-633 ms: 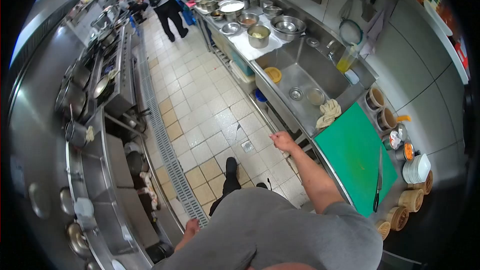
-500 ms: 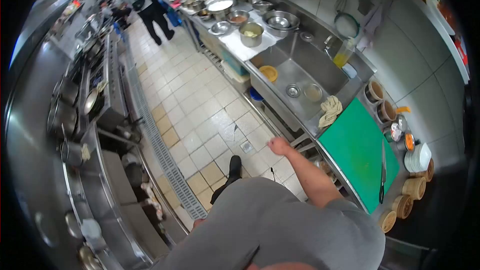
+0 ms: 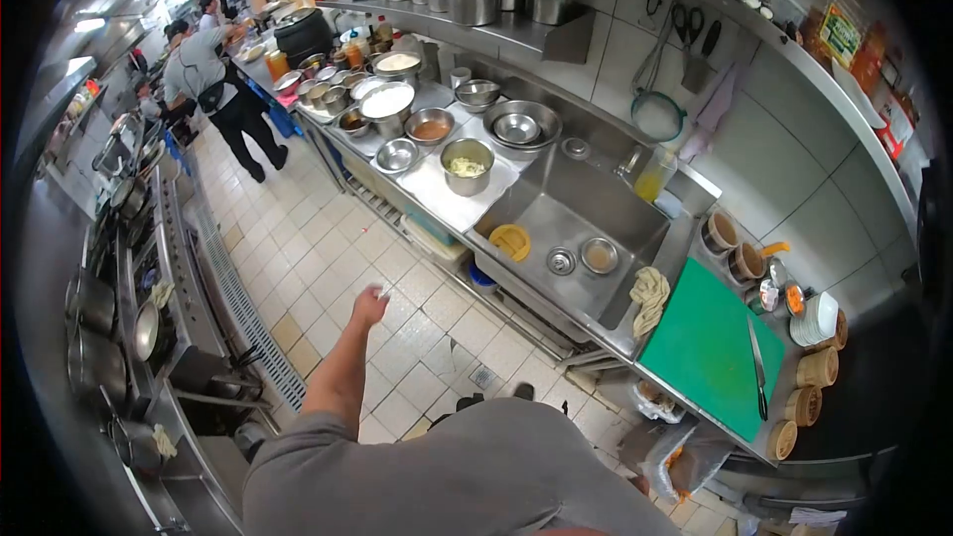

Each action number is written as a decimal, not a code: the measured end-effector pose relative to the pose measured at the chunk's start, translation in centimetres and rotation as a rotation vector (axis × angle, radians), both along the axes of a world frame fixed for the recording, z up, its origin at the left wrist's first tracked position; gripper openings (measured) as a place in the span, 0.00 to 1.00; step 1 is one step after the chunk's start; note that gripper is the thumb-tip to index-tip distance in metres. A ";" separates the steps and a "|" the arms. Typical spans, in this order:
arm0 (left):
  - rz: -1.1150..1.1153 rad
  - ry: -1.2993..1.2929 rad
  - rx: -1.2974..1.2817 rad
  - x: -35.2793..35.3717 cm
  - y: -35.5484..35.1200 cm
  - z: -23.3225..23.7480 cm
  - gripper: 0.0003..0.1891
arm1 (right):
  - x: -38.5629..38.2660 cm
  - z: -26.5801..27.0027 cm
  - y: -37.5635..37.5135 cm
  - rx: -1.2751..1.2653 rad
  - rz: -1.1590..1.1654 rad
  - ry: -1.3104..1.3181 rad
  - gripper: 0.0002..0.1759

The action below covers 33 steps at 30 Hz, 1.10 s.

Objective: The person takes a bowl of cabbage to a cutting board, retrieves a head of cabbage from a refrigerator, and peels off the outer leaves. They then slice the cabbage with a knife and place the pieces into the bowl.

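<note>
My left hand (image 3: pixel 371 307) hangs over the tiled floor in front of me, at the end of a bare forearm. Its fingers are loosely bent and a little apart, with no object visible in them. It touches nothing; the sink counter is the nearest surface on its right. Of my right hand (image 3: pixel 642 484), only a sliver shows low beside my grey shirt, near a clear plastic bag (image 3: pixel 685 457) under the counter. The fingers of that hand are hidden.
A steel sink (image 3: pixel 596 203) holds a yellow round item (image 3: pixel 510 242). Right of it lie a cloth (image 3: pixel 650 300), a green cutting board (image 3: pixel 710 347) and a knife (image 3: pixel 758 367). Metal bowls and a pot (image 3: pixel 467 167) crowd the counter. Stoves line the left; a person (image 3: pixel 213 79) stands farther along.
My view has turned toward the sink counter. My left hand has swung forward into view, while my right hand has dropped back beside my body, almost out of sight.
</note>
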<state>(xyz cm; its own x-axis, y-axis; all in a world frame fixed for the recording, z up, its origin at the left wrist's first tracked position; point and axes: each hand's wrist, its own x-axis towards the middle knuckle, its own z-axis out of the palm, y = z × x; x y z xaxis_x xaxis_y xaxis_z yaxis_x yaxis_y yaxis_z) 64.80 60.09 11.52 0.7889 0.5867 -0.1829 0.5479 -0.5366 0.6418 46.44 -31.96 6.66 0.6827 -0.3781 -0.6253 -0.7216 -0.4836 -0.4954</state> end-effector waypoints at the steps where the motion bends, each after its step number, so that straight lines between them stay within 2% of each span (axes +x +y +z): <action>1: 0.001 -0.120 -0.050 4.8 -1.0 1.7 0.30 | 0.1 -0.5 1.8 0.033 -0.011 0.020 0.11; 4: -0.005 -0.381 -0.155 15.7 -6.1 6.2 0.33 | 0.7 -3.5 7.2 0.134 0.022 0.078 0.11; 6: -0.153 -0.618 -0.138 21.7 -8.6 2.9 0.36 | 1.1 -5.2 10.0 0.194 0.040 0.119 0.12; 8: -0.228 -0.593 -0.113 22.0 -13.3 10.1 0.44 | 1.4 -6.7 10.9 0.245 0.039 0.155 0.12; 9: -0.223 -0.576 -0.056 22.4 -14.7 11.6 0.46 | 2.1 -7.4 11.3 0.276 0.011 0.162 0.12; 10: -0.230 -0.577 0.017 24.3 -14.0 12.8 0.48 | 3.5 -8.4 11.7 0.317 -0.029 0.160 0.13; 12: -0.188 -0.589 0.214 28.1 -10.8 12.1 0.52 | 5.7 -12.1 11.0 0.440 -0.149 0.133 0.13; 13: -0.169 -0.493 0.135 29.4 -9.3 12.8 0.53 | 7.1 -14.8 10.3 0.549 -0.215 0.098 0.14; 14: -0.151 -0.406 0.061 31.2 -7.4 13.2 0.53 | 11.6 -6.6 16.0 0.269 -0.083 0.037 0.18; 15: -0.178 -0.408 0.048 32.8 -5.6 12.6 0.46 | 14.0 -6.0 17.0 0.337 0.027 -0.109 0.19; 16: -0.203 -0.394 0.044 33.6 -4.1 11.1 0.46 | 15.4 -5.5 18.3 0.402 0.127 -0.257 0.19; 18: -0.427 -0.276 0.156 35.4 -2.5 8.7 0.35 | 18.8 0.3 24.0 0.366 -0.156 -0.212 0.18; 19: -0.366 -0.354 0.130 34.7 -3.6 9.0 0.23 | 19.1 0.9 25.9 0.352 -0.184 -0.205 0.18; 22: -0.398 -0.644 0.168 33.0 -3.5 5.4 0.18 | 18.7 1.9 29.6 0.324 -0.422 -0.197 0.17; 23: -0.448 -0.592 0.102 32.7 -3.2 6.4 0.18 | 18.0 1.3 30.9 0.291 -0.310 -0.104 0.16; 24: -0.425 -0.766 0.137 33.2 -2.1 0.0 0.17 | 15.2 0.9 31.7 0.249 -0.249 -0.009 0.15; 26: -0.481 -0.743 -0.334 31.4 -5.8 6.9 0.16 | 9.9 -0.1 32.9 0.276 -0.422 0.082 0.15; 27: -0.415 -0.721 -0.405 31.2 -6.9 6.9 0.16 | 7.3 -0.7 32.6 0.275 -0.564 0.043 0.15; 28: -0.418 -0.650 -0.352 30.7 -8.5 9.1 0.14 | 4.5 -1.1 32.4 0.334 -0.553 0.168 0.14; 29: -0.494 -0.617 -0.431 30.1 -9.8 8.5 0.12 | 1.8 -1.4 31.7 0.390 -0.509 0.296 0.14; 30: -0.544 -0.575 -0.498 29.6 -10.7 8.0 0.11 | -0.1 0.1 31.8 0.365 -0.728 0.370 0.16; 32: -0.643 -0.525 -0.598 30.6 -13.7 9.8 0.12 | -1.5 0.6 31.6 0.238 -0.644 0.428 0.21; 33: -0.687 -0.476 -0.680 30.8 -15.4 10.5 0.12 | -2.2 -0.9 30.3 0.247 -0.704 0.424 0.22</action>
